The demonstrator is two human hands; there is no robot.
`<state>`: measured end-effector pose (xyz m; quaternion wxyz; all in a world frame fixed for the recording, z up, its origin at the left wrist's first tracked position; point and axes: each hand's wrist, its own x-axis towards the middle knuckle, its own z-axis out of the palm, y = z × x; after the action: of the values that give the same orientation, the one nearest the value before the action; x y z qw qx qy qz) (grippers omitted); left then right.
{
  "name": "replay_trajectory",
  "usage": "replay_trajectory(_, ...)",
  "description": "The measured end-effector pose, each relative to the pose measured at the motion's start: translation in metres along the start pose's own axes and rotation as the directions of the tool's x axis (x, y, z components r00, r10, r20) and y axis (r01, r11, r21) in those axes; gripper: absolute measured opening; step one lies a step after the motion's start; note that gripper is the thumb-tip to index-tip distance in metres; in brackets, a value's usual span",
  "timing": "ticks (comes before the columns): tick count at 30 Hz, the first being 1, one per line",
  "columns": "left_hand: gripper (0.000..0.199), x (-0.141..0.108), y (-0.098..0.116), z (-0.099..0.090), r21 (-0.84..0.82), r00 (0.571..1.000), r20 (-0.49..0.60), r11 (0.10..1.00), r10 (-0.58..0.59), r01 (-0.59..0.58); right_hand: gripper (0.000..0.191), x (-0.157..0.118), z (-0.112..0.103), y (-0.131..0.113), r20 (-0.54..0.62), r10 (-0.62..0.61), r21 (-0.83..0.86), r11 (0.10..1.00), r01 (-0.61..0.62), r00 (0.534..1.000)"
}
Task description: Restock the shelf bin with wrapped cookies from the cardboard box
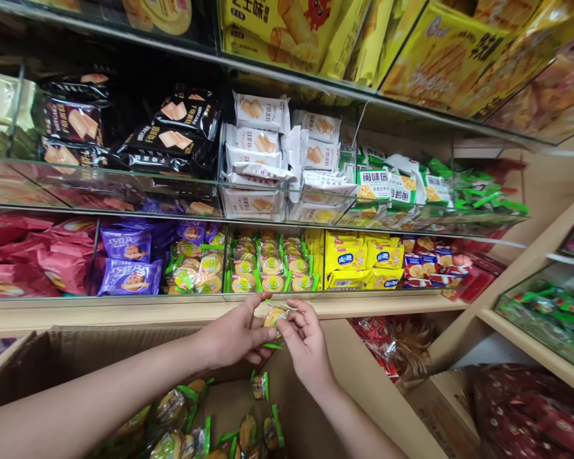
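In the head view, with the packet (274, 315) being taken as the centre of the dial, the left hand (229, 339) is being seen at 8 o'clock and the right hand (310, 347) at 4 o'clock. The packet is being grasped between the fingers of both hands, above the box (76, 357) and just in front of the shelf edge (100, 312).

At 12 o'clock, rows (271, 264) of like packets are being held in neat columns behind glass, so this section can be judged well filled. The packet in hand is not yet being included there. Towards 7 o'clock, loose packets (169, 408) are being left in the box; their number cannot be told, as part of the heap is being hidden by the left arm.

Round, golden biscuits are being shown through crinkled clear film, with flat green strips being formed at the wrapper ends. The box is being shaped by dull brown card walls, while pale, smooth wood is being shown along the shelf edge. Near 10 o'clock, purple packets (130, 274) are being stacked as soft, glossy pillows; at 2 o'clock, yellow packets (347, 256) are being lined up in blockier shapes.
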<state>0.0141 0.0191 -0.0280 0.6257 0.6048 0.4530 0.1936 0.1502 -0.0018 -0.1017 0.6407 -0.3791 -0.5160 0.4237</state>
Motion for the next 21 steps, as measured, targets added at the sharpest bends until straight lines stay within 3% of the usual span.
replay_trajectory(5, 0.077, 0.001, -0.001, -0.003, 0.125, 0.999, 0.010, 0.991, 0.048, -0.049, 0.034, 0.002, -0.001, 0.003, -0.103, -0.033, 0.058, 0.998, 0.039, 0.994)
replay_trajectory(8, 0.068, 0.000, 0.002, -0.003, 0.149, 0.997, 0.036, 0.986, 0.072, -0.076, 0.035, 0.004, -0.003, 0.005, -0.178, 0.016, 0.103, 0.995, 0.002, 0.984)
replay_trajectory(12, 0.073, -0.003, 0.005, -0.003, 0.192, 0.998, 0.011, 0.979, 0.067, -0.067, 0.027, 0.004, -0.004, 0.005, -0.153, 0.079, 0.114, 0.992, -0.062, 0.985)
replay_trajectory(14, 0.070, -0.007, 0.006, -0.005, 0.296, 0.999, 0.013, 0.954, 0.047, -0.049, 0.027, 0.007, -0.004, 0.000, -0.143, 0.073, 0.145, 0.988, -0.052, 0.987)
replay_trajectory(18, 0.046, -0.018, 0.008, -0.008, 0.626, 0.989, 0.111, 0.766, 0.095, -0.144, 0.033, 0.037, -0.002, -0.019, -0.157, 0.017, 0.120, 0.993, 0.002, 0.987)
replay_trajectory(21, 0.040, -0.027, 0.010, -0.006, 0.784, 0.966, 0.242, 0.568, 0.088, -0.249, 0.032, 0.081, 0.006, -0.034, -0.069, -0.061, -0.251, 0.967, 0.041, 0.996)
